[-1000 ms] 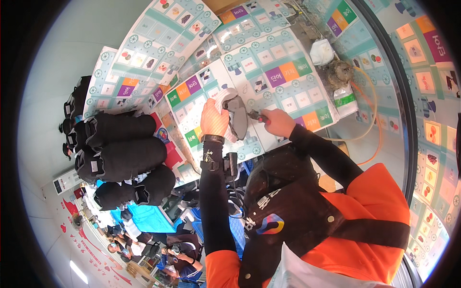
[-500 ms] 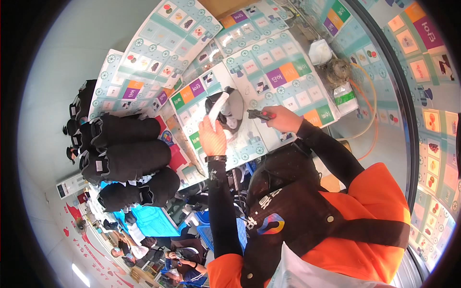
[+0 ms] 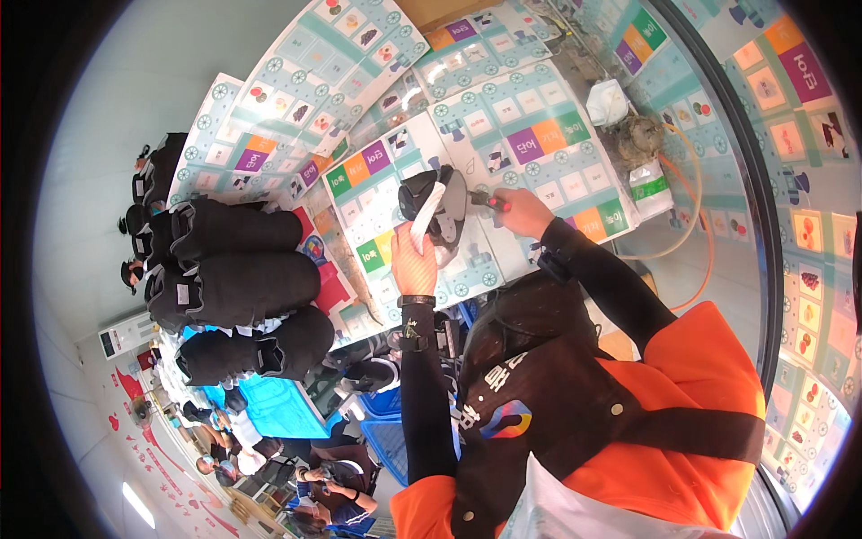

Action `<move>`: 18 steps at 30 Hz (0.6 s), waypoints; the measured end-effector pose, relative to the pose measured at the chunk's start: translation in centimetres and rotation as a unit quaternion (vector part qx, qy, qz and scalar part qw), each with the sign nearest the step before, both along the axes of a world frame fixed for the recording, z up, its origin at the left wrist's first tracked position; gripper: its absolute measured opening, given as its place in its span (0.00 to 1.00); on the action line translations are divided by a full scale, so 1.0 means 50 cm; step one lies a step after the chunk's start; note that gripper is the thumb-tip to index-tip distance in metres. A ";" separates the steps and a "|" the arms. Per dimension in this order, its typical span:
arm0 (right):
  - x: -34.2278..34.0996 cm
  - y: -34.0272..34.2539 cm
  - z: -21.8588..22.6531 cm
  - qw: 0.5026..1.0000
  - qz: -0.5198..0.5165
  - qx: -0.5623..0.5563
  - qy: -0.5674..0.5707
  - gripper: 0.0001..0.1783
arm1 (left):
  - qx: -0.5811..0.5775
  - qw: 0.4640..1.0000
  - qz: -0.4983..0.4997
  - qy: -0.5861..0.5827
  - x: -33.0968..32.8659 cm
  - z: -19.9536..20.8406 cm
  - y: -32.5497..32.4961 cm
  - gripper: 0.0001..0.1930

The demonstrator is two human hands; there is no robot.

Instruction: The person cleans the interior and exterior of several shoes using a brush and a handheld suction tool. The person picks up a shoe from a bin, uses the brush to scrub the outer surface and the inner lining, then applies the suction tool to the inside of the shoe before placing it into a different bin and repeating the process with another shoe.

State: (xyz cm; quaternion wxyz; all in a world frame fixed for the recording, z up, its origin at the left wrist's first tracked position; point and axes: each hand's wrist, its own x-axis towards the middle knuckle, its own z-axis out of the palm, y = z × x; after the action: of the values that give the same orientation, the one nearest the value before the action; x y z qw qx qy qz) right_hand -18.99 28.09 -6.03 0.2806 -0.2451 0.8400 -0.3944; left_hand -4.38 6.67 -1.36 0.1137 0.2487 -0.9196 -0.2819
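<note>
tabletop [image 3: 539, 162], teal-patterned (black bundles [image 3: 241, 283] at left)

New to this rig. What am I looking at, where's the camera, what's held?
No machine here: these are a person's own bare hands. The view comes from a fisheye camera worn on the head, looking down, so straight edges bend near the rim. The left hand holds a grey-and-black shoe-like piece with a white strip along it. The right hand grips a dark tool with red on its handle, tip close to the piece; contact is hard to tell. Underneath lie printed, patterned sheets. Black rounded bundles sit in a stack to the left.
</note>
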 end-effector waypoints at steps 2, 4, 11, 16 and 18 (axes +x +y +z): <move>-0.003 0.004 -0.006 1.000 -0.010 0.002 -0.013 0.12 | 0.010 1.000 0.002 -0.004 0.006 -0.007 -0.002 0.18; -0.001 0.003 -0.008 1.000 0.022 0.007 0.004 0.13 | -0.003 1.000 -0.020 0.004 0.020 -0.012 -0.008 0.19; 0.005 0.006 -0.028 0.999 0.031 0.002 -0.012 0.14 | 0.060 0.998 -0.005 -0.021 0.055 -0.021 -0.016 0.24; 0.023 0.001 -0.017 0.990 -0.001 -0.028 -0.139 0.21 | 0.085 0.993 0.024 -0.082 0.103 -0.047 -0.029 0.24; 0.038 -0.006 -0.015 0.991 -0.002 -0.035 -0.129 0.22 | 0.087 0.993 0.023 -0.079 0.125 -0.060 -0.038 0.24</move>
State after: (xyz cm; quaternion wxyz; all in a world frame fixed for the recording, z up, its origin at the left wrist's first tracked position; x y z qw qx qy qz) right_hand -17.08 27.78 -6.80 0.3769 -0.2001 0.7830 -0.4526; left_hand 1.89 4.78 -4.35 0.0252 0.2998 -0.8919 -0.3378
